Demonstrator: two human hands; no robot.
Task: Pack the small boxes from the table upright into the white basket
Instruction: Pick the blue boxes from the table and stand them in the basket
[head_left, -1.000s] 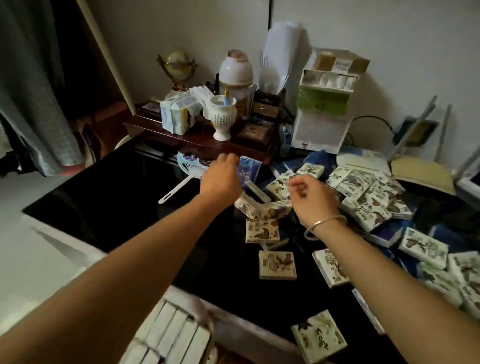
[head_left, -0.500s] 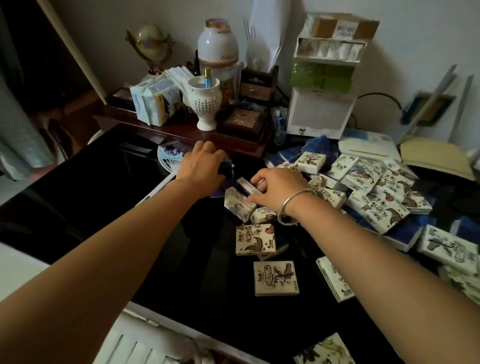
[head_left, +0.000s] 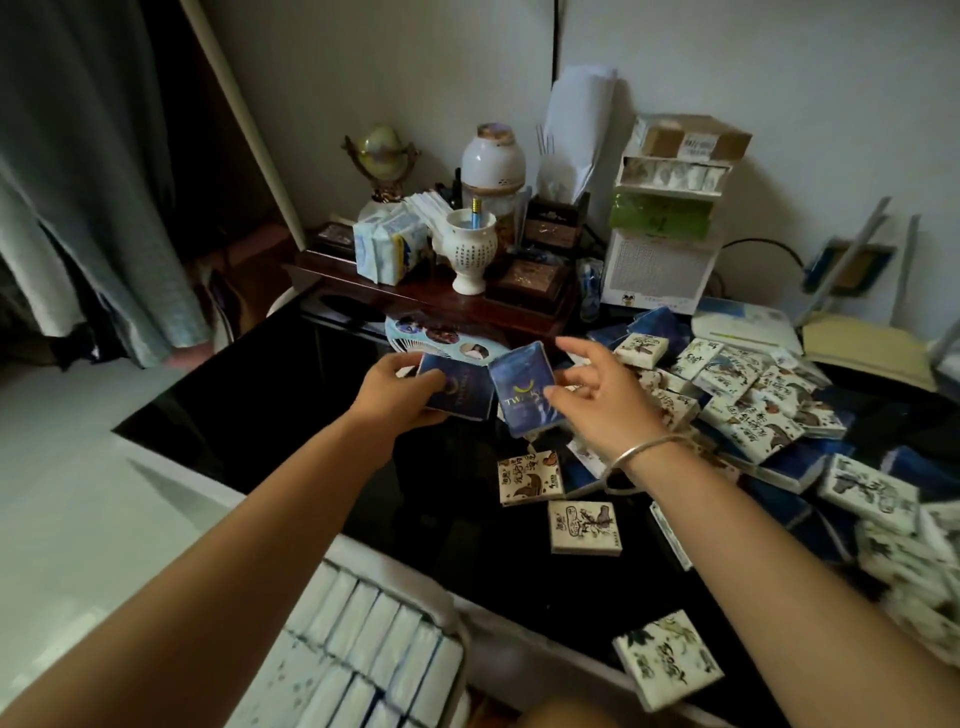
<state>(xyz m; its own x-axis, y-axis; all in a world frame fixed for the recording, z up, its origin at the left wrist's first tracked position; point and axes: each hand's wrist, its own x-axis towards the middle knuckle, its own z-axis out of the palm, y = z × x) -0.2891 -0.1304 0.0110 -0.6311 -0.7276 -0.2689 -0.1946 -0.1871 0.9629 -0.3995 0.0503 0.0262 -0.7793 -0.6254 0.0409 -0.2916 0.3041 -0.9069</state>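
Down at the near left sits the white basket (head_left: 460, 644), its packed boxes (head_left: 363, 623) standing on edge in rows. It lies back toward the person from both hands, tucked just beside the left forearm. Up over the black tabletop (head_left: 249, 405), the left hand (head_left: 400, 389) grips a blue box (head_left: 462, 397), fingers curled round its left edge, broad face turned up at the camera. Right alongside (whether the two edges actually meet, I can't tell) a second blue box (head_left: 522, 397) shows its face too, long axis running away from the person. It is pinched under the thumb of the right hand (head_left: 597, 405), other fingers fanned loose above. Both look lifted off the surface. Further right sprawls the heap of white patterned boxes (head_left: 753, 410), lying flat and waiting. My read: the left hand has the shorter trip, straight back and down to the basket. Each box needs rolling onto its edge so it drops in line with those rows.
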